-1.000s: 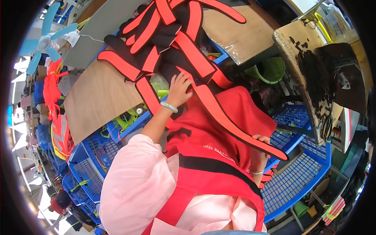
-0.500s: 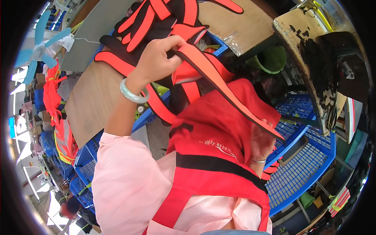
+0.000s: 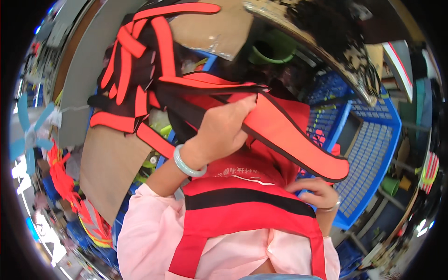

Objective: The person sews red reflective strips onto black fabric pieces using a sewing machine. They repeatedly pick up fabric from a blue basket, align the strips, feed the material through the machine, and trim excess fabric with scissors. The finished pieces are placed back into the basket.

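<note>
My left hand, with a pale bangle at its wrist, is closed on a bright orange strap with black edging. From my fist the strap runs down to the right, its broad rounded end in front of my red apron. More of the orange and black material stretches from the fist toward a heap of similar straps at the upper left. Just below the rounded end, my right hand has its fingers loosely bent and apart. Nothing shows in it.
A blue plastic basket stands at my right, with a green bucket farther back. Brown board lies at my left. A worn-edged table is at the far right. A blue fan and orange vests are at the left.
My left hand has come down and to the right with the strap, whose broad face now shows. My right hand has dropped below the strap's end. The view has shifted, moving the heap leftward.
</note>
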`<state>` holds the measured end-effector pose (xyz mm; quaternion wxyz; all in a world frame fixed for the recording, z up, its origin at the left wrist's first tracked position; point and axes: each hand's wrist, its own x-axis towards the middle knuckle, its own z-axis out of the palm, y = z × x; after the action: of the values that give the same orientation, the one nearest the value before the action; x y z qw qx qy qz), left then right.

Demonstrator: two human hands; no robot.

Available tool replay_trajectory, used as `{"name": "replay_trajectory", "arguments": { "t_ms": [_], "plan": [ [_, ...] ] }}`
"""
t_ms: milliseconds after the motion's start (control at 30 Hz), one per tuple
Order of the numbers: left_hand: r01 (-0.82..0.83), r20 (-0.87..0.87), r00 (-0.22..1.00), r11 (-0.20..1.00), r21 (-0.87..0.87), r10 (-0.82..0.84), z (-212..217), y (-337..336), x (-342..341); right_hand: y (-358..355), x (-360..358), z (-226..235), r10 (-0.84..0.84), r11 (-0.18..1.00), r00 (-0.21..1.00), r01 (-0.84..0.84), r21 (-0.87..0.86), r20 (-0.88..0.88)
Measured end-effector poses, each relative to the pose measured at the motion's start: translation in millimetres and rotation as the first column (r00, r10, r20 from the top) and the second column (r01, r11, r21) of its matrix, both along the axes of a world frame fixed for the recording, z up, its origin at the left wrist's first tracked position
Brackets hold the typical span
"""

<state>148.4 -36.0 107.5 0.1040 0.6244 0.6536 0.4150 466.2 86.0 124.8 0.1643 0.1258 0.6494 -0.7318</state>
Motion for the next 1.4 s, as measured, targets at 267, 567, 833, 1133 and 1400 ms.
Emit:
{"name": "replay_trajectory", "arguments": {
  "t_ms": [267,567,833,1133,1400],
  "plan": [
    [0.378,0.051,0.925,0.924,-0.05,-0.376,-14,-1,59,52,-46,-28,-0.529,0.537,0.815,0.537,0.65,-0.236],
    [0.526,-0.002,0.848,0.842,-0.12,-0.53,-8,-1,58,82,-114,-13,-0.007,0.885,0.996,0.047,0.464,-0.089],
    [0.608,0.12,0.791,0.792,-0.048,-0.6,31,4,42,64,-105,-8,0.021,0.99,0.928,0.034,0.14,-0.373],
    [0.611,0.097,0.779,0.785,0.101,-0.619,67,27,41,43,-65,-20,-0.329,0.816,0.61,0.568,0.109,-0.721],
    [0.369,-0.098,0.929,0.918,0.148,-0.358,129,18,5,26,-33,67,-0.287,0.283,0.247,0.945,0.165,-0.925]
  ]
}}
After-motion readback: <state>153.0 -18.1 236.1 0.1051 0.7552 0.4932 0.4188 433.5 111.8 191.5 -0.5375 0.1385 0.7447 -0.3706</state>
